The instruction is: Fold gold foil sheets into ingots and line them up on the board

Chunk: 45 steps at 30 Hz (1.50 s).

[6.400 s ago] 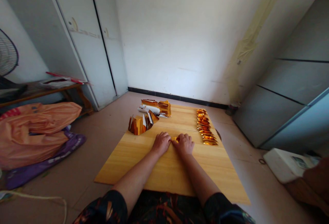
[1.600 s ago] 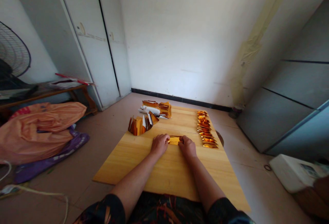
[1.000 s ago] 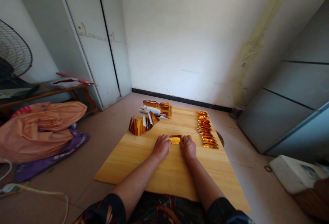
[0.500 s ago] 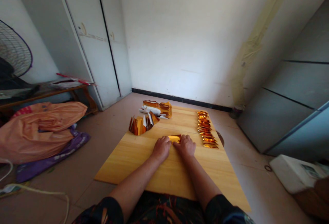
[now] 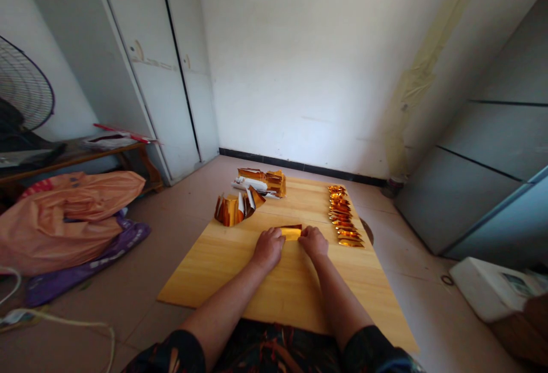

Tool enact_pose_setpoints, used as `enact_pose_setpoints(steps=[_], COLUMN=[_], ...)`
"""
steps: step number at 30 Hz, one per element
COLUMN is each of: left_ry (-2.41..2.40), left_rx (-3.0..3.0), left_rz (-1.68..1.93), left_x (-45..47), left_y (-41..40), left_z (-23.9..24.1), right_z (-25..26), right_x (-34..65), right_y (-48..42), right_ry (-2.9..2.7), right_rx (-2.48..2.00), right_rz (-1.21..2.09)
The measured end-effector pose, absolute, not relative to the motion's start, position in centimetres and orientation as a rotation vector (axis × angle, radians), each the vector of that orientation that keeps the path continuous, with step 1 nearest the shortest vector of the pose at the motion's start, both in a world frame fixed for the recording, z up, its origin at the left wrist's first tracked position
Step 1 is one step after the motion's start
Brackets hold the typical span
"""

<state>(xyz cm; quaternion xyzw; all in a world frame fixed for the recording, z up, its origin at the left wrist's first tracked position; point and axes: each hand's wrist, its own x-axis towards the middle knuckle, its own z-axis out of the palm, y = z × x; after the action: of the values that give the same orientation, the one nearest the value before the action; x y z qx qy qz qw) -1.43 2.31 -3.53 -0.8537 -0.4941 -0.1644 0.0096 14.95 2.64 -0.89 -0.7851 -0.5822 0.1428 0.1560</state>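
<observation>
On the wooden worktop, a gold foil strip lies between the left hand and the right hand, each grip closed on its own end; for a clean crease, matching pressure on both sides should keep the long edges parallel

Probably foil pieces on wooden board

Dead ahead at twelve, you face a white wall with a black skirting strip. At eleven you have a grey cabinet; at ten, a fan, an orange bag and a purple bag. Your two o'clock shows a grey panelled unit, and a white box sits toward three.
</observation>
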Motion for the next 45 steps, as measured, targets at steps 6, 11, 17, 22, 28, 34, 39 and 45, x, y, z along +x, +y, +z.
enact_pose_setpoints(steps=[6, 11, 17, 22, 28, 34, 39, 45], left_ry=[-1.546, -1.508, -1.505, -1.511, -1.524, -1.534, -1.571, -1.637], left_rx=[-2.667, -2.694, -2.685, -2.677, -2.678, -2.676, -2.727, -2.712], left_rz=[-0.493, -0.503, -0.492, -0.479, -0.508, -0.700, -0.917, -0.909], left_x=[-1.5, -1.6, -1.5, -1.5, -1.8, -2.6, -2.7, -2.4], left_y=[1.8, 1.1, 0.6, 0.6, 0.6, 1.1, 1.9, 2.6], left_z=[-2.9, -2.3, -1.7, -1.5, -1.9, -3.1, -3.8, -4.0], right_z=[-1.3, -1.2, -1.6, -1.2, -0.9, -2.4, -3.4, -3.5], right_x=[15.9, 15.9, 13.6, 13.0, 14.0, 13.9, 13.6, 13.5], right_y=[3.0, 2.6, 1.7, 1.8, 2.4, 1.8, 1.4, 1.5], right_ry=[-1.677, -1.618, -1.686, -1.680, -1.685, -1.707, -1.887, -1.923], right_rx=[-2.239, -2.255, -2.183, -2.246, -2.266, -2.015, -1.831, -1.856], right_rz=[0.393, 0.352, 0.157, 0.202, 0.317, 0.172, 0.015, 0.029])
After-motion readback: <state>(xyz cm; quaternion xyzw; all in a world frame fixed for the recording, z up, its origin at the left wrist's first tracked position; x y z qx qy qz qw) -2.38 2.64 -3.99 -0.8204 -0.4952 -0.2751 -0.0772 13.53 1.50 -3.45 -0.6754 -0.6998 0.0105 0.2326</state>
